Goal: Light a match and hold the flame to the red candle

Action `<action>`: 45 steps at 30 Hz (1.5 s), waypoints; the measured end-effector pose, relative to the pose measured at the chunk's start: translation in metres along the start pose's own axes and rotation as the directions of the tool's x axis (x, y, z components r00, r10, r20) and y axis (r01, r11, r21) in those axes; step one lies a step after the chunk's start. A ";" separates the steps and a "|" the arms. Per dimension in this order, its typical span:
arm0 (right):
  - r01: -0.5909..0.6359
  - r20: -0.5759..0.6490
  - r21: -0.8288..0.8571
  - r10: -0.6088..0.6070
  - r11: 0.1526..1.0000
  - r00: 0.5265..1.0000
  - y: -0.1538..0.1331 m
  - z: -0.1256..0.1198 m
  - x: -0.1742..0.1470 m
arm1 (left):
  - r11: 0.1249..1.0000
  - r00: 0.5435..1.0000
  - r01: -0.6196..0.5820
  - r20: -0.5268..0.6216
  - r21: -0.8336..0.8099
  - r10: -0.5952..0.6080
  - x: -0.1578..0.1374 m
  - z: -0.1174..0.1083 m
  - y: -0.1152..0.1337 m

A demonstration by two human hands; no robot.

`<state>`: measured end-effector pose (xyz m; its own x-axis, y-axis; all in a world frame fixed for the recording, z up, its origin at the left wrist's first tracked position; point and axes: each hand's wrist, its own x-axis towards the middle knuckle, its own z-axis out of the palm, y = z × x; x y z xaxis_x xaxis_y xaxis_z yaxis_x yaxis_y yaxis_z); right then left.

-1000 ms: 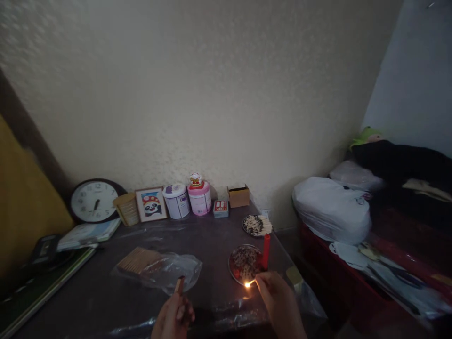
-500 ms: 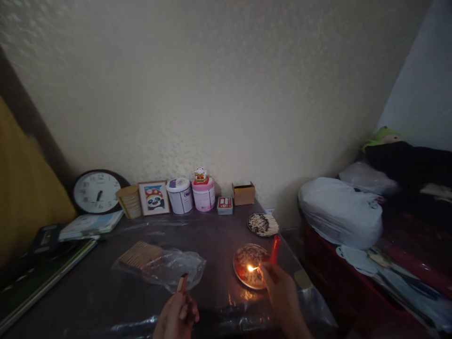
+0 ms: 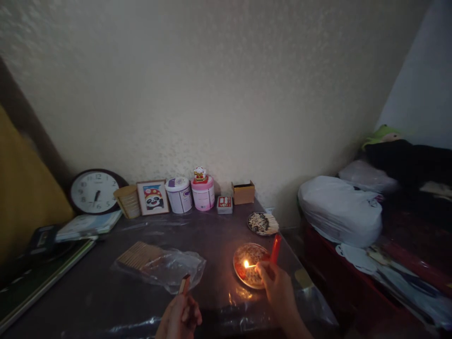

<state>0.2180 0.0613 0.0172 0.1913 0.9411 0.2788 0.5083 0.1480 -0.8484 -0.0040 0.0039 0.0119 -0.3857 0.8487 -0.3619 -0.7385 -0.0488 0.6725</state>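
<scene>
Right hand (image 3: 277,289) pinched on a burning match (image 3: 251,266), flame held over the near part of a small round dish (image 3: 239,275) close to the desk's (image 3: 106,301) right edge. Red candle (image 3: 275,248) upright just beyond the fingertips, at the dish's right rim. Left hand (image 3: 180,318) closed around a matchbox (image 3: 183,285), raised near the desk's front edge, well left of the dish. Clear plastic bag (image 3: 169,268) with wooden sticks lying mid-desk, just beyond that hand. Second plate of matchsticks (image 3: 263,223) farther back along the right edge. Clock (image 3: 94,192), panda picture (image 3: 153,197) and tins (image 3: 180,195) along the back edge.
</scene>
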 end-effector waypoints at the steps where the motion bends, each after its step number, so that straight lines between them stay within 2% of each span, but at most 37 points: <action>1: 0.007 0.001 -0.006 -0.007 1.000 1.000 0.000 0.001 0.000 | 1.000 1.000 -0.009 -0.002 0.000 0.009 0.000 0.000 0.000; 7: 0.033 0.015 -0.055 -0.033 0.998 0.999 0.004 0.007 -0.002 | 0.998 0.999 0.054 0.003 0.015 -0.054 0.010 -0.007 -0.001; 11: 0.049 0.012 -0.082 -0.049 0.995 0.999 0.005 0.012 -0.002 | 0.999 0.998 0.033 0.059 0.040 -0.035 0.012 -0.011 -0.001; 24: 0.045 -0.003 -0.123 -0.046 0.991 0.999 0.005 0.020 0.000 | 0.997 0.997 0.074 -0.013 0.018 -0.074 0.015 -0.013 0.001; 26: 0.052 -0.003 -0.122 -0.052 0.991 0.999 0.006 0.020 0.000 | 0.998 0.998 0.059 0.000 0.013 -0.059 0.011 -0.010 0.001; 30: 0.068 -0.002 -0.123 -0.069 0.990 0.998 0.007 0.021 -0.001 | 0.999 0.999 -0.043 0.009 -0.028 0.044 0.001 -0.003 0.000; 35: 0.070 0.001 -0.130 -0.070 0.989 0.998 0.007 0.021 -0.002 | 1.000 1.000 0.019 -0.003 -0.006 -0.019 0.003 -0.004 0.001; 39: 0.064 0.008 -0.130 -0.064 0.989 0.998 0.005 0.019 -0.003 | 0.999 0.999 -0.035 -0.011 -0.023 0.035 0.000 -0.003 0.000; 45: 0.061 0.010 -0.098 -0.060 0.993 0.998 0.000 0.015 -0.004 | 0.999 0.998 0.054 0.020 -0.010 -0.053 0.008 -0.008 0.006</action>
<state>0.2048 0.0624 0.0097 0.1522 0.9334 0.3251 0.5985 0.1747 -0.7818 -0.0159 0.0057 0.0079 -0.3344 0.8605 -0.3844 -0.7636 -0.0084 0.6456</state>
